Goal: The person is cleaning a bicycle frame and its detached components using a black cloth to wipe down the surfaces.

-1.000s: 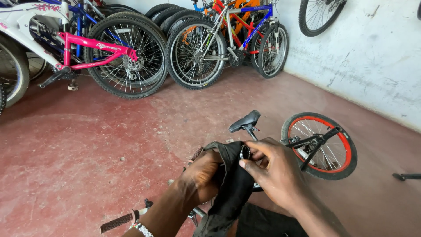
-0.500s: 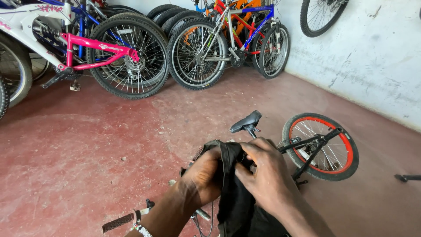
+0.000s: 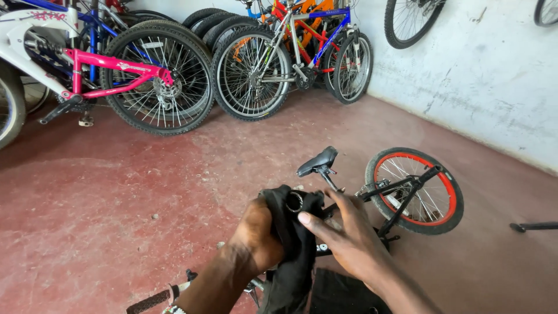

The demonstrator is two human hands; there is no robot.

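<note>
My left hand (image 3: 256,232) grips a black cloth (image 3: 290,250) that hangs down between my hands. A small round metal ring part (image 3: 294,202) sits wrapped in the top of the cloth. My right hand (image 3: 349,235) rests against the cloth from the right, its thumb pressing just below the ring. Right behind my hands stands a small black bicycle with a black saddle (image 3: 317,161) and a red-rimmed rear wheel (image 3: 415,191). Its pedal (image 3: 152,300) shows at the bottom left.
Several bicycles lean along the back wall, among them a pink and white one (image 3: 110,70) and a red and blue one (image 3: 302,52). A wheel (image 3: 411,20) hangs on the white right wall. A black bar (image 3: 533,226) lies on the red floor at right.
My hands and the cloth have shifted slightly left and down. The right hand has slid lower on the cloth, uncovering the metal ring at its top.
</note>
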